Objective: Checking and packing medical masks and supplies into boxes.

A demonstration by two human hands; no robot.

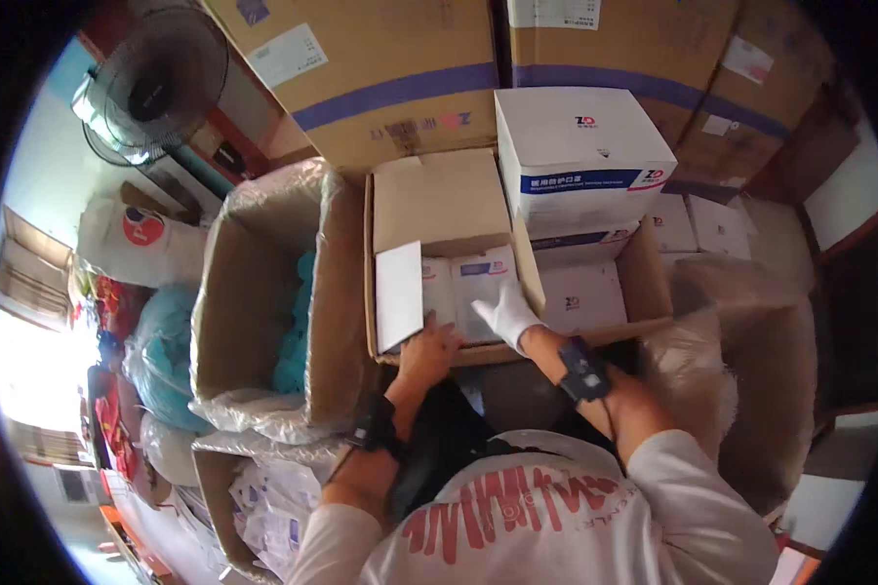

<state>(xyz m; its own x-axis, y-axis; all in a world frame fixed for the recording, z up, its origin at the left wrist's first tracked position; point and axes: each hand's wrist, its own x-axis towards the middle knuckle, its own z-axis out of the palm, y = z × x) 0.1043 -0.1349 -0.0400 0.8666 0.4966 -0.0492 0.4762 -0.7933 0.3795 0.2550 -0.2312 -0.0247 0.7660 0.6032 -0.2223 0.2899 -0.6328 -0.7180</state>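
In front of me an open white box (400, 297) sits inside a brown cardboard carton (373, 224), its left flap standing up. White packets (483, 283) with blue and red print lie in two rows in the box. My left hand (427, 353), bare, rests at the box's near left edge with its fingers apart over the packets. My right hand (507, 317), in a white glove, lies on the right-hand row of packets, thumb and fingers spread. Neither hand lifts anything. Black devices are strapped to both wrists.
A closed white box (585, 132) stands on the right of the carton, above another white box (580, 297). Left is a plastic-lined carton (254, 224) with teal items. Plastic-wrapped cartons (771, 361) stand right, large brown cartons (390, 58) behind. A fan (156, 88) is far left.
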